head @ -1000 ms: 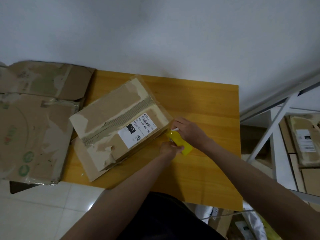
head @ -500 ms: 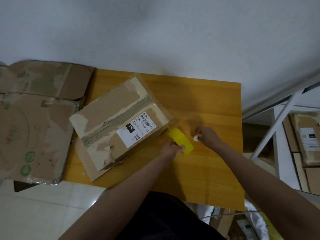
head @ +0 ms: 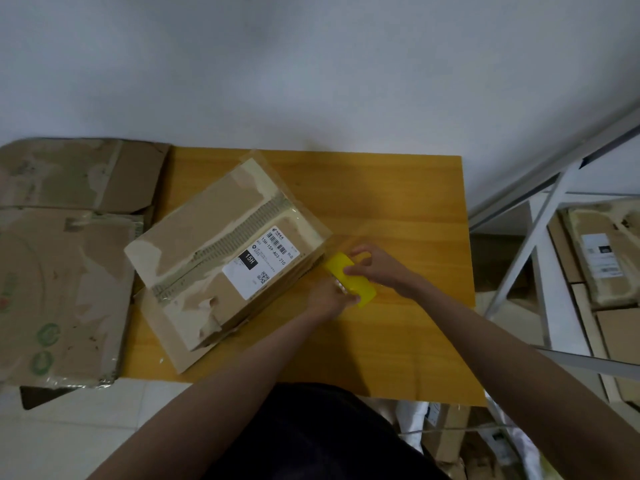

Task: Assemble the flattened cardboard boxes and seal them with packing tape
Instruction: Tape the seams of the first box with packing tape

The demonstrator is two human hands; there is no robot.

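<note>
Left hand [head: 329, 299] curled round near end of yellow tape roll [head: 349, 279], gripping it. Right hand [head: 377, 268] pinches roll's far side, thumb and fingers bent; small item in its fingers possible, too blurred to tell. Roll just beside right corner of cardboard box [head: 221, 251], box lying skewed toward table [head: 398, 341] left edge, white label up. Flattened cardboard [head: 59, 271] overlaps table's left edge.

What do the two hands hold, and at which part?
Both hold the yellow tape roll: left hand at its near end, right hand pinching its far side.
</note>
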